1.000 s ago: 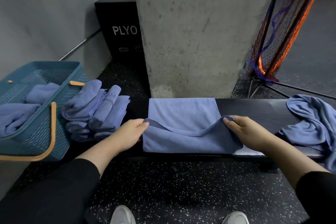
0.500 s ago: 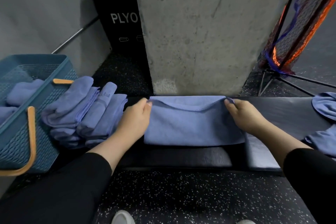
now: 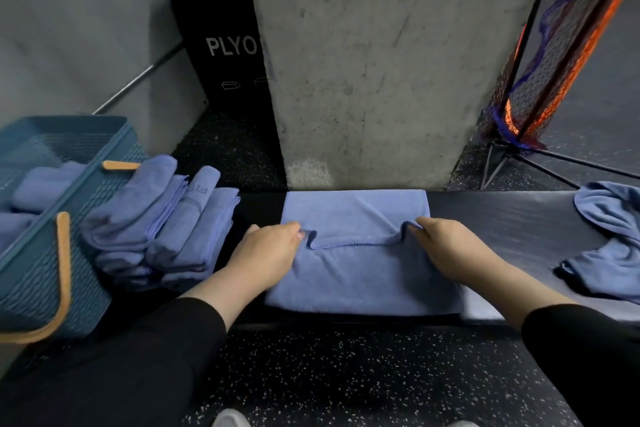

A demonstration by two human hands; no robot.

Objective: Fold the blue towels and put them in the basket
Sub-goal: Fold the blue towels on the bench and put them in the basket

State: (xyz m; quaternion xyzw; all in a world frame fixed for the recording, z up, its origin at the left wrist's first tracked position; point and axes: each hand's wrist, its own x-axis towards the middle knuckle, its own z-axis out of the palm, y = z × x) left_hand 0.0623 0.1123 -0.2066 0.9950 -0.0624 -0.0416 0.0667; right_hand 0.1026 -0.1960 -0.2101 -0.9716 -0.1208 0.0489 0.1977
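Note:
A blue towel (image 3: 356, 274) lies flat on the black bench (image 3: 502, 215), partly folded. My left hand (image 3: 266, 253) pinches the left corner of its hemmed edge, and my right hand (image 3: 450, 246) pinches the right corner. That edge sits across the middle of the towel. Left of it a stack of folded blue towels (image 3: 162, 222) rests on the bench. At the far left stands a teal basket (image 3: 62, 267) with orange handles, holding folded blue towels (image 3: 41, 184). An unfolded blue towel (image 3: 609, 239) lies crumpled at the right end.
A concrete pillar (image 3: 381, 62) rises right behind the bench. A black PLYO box (image 3: 225, 45) stands behind on the left, and a netted stand (image 3: 540, 55) on thin legs at the right. Speckled black floor (image 3: 346, 374) lies below, with my shoe tips at the bottom edge.
Both hands carried the towel's hemmed edge from the middle up to the far edge, then drew it back toward me to the middle of the towel.

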